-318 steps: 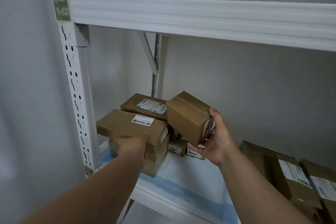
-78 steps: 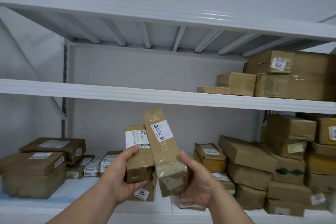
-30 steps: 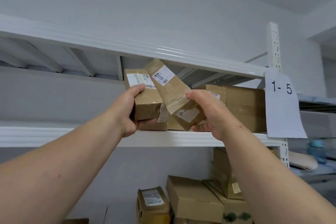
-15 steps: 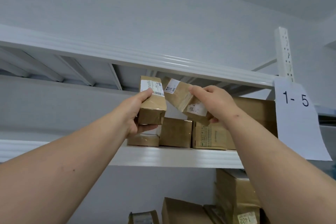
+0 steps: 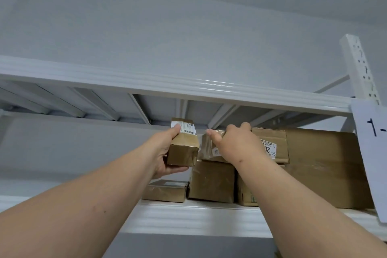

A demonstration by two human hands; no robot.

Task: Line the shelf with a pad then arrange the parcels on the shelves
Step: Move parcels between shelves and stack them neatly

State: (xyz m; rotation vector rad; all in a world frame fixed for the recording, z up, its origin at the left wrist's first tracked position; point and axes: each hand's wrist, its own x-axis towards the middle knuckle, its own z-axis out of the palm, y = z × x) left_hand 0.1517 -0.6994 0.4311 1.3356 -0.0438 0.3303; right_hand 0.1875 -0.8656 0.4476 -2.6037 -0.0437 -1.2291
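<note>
Head view: left grip [image 5: 165,153] holds parcel [image 5: 183,145]; right grip [image 5: 236,144] clasps taped parcel [image 5: 206,145] atop box [image 5: 211,181].

Brown parcel [image 5: 183,148] in left hand's [image 5: 165,153] fingers, white barcode label under thumb. Brown taped parcel [image 5: 206,148] under right hand's [image 5: 234,146] fingers, white label. Shelf [image 5: 188,219] white. Paper sign [image 5: 374,153] white, black digits.

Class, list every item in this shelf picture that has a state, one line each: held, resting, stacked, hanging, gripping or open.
Left hand: grips the small labelled parcel.
Small labelled parcel: held in the air, off the shelf.
Right hand: lies over the long parcel; grip unclear.
Long parcel: lying on the square box.
Square box: resting on the shelf.
Flat parcel: lying on the shelf.
Large carton: standing on the shelf.
Paper sign: hanging from the upright.
</note>
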